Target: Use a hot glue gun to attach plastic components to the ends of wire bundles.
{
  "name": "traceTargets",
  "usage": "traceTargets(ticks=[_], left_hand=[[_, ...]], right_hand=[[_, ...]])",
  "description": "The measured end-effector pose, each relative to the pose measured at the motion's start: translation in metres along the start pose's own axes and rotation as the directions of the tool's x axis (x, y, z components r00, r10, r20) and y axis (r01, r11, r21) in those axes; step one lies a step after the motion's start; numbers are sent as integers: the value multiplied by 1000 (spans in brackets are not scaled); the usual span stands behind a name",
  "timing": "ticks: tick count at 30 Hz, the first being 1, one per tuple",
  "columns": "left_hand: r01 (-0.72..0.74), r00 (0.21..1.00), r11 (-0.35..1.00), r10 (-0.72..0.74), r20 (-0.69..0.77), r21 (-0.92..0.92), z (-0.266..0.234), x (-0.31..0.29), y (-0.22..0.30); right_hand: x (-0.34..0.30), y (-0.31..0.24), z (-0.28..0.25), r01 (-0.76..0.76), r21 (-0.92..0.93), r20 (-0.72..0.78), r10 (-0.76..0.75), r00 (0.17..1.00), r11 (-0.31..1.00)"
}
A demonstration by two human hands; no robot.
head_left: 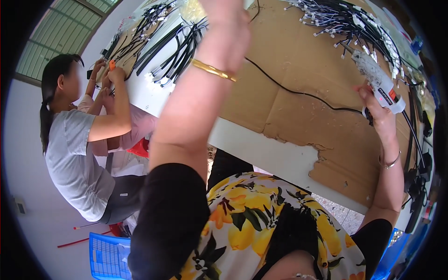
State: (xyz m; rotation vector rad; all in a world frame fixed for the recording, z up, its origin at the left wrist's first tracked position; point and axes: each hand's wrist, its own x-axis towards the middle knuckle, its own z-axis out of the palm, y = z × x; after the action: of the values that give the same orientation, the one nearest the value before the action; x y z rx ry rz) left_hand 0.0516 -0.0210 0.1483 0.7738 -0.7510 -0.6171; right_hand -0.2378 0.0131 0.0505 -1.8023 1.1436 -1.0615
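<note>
My right hand [380, 116] is wrapped round the handle of a white glue gun [373, 70], smeared with dark marks, at the right of the table. Its nozzle points up and left, close to a pile of black cables with white connectors [347, 23]. A thin black cord [298, 92] runs from near the gun's handle across the brown cardboard [275, 112]. Raised at the top edge, my left hand [226, 16] is blurred and its fingers are out of the picture, so what it holds cannot be seen. My left forearm hides part of the table.
On the left, a co-worker [79, 135] sits at the table holding something with an orange part [112, 64]. Black cables [175, 51] lie on the white tabletop [252, 142] beside clear plastic [192, 10]. A blue basket [105, 256] stands low on the left.
</note>
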Motion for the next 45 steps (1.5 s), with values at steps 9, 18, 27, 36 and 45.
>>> traceTargets(ticks=[9, 18, 27, 36, 45], left_hand=[[-415, 904, 642, 369, 215, 645, -118, 3, 25], [-458, 868, 244, 329, 371, 855, -194, -77, -4], [-347, 930, 61, 150, 335, 936, -214, -91, 2], [-496, 832, -7, 283, 477, 868, -197, -87, 6], [-419, 905, 126, 139, 402, 899, -204, -78, 10]], right_hand=[[4, 5, 4, 12, -12, 30, -12, 999, 1000], [-2, -2, 8, -44, -87, 75, 50, 996, 995], [-3, -6, 11, -100, -105, 104, 111, 988, 989], [-4, -6, 17, -44, -61, 106, 50, 993, 997], [-4, -10, 21, -7, -74, 65, 12, 998, 997]])
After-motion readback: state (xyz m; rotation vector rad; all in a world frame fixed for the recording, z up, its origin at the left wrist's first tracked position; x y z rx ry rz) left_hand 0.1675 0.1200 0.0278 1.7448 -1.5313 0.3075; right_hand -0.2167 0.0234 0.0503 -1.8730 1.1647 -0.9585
